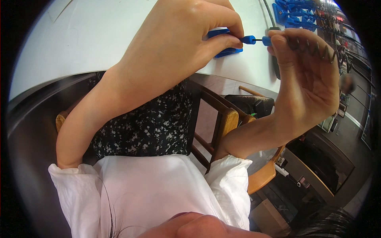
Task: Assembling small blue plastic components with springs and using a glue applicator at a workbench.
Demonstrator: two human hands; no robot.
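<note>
Above the white table [99, 35], both hands pinch a blue-capped pin [256, 40]: left hand [186, 43], right hand [309, 75].

The left hand [178, 43] covers most of a flat blue plastic part [226, 51] lying on the white surface [79, 35]. The right hand's fingers [279, 41] hide one end of a dark coiled spring [317, 49]. Blue parts [297, 14] at the upper rim are too small to identify, and a blurred patch [347, 84] sits right.
</note>
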